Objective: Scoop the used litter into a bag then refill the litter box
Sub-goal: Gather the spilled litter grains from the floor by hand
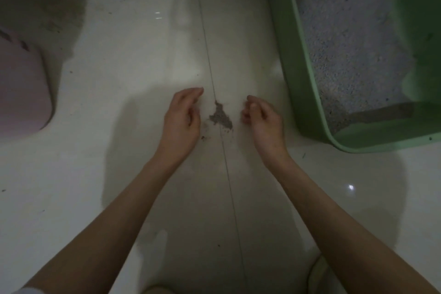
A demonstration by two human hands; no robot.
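Head view, the only one, looks down on a pale tiled floor (119, 93) in dim light. At centre frame a small grey pile of spilled litter (220, 118) lies on the grout line, with a few loose grains just below and left of it. Both bare hands flank it: the left hand (183, 118) sits just left of the pile with fingers relaxed and lightly bent, holding nothing; the right hand (261, 118) sits just right of it with fingers curled inward, and whether this grip pinches any grains I cannot tell. The green litter box (307, 93) fills the upper right of the frame and holds pale, speckled litter (353, 38), with a darker strip near its lower wall. A pink object (22, 88) shows at the left edge. No bag or scoop is in sight. Judging by the filled box, the refill looks largely done, and what remains appears to be gathering the spill off the floor.
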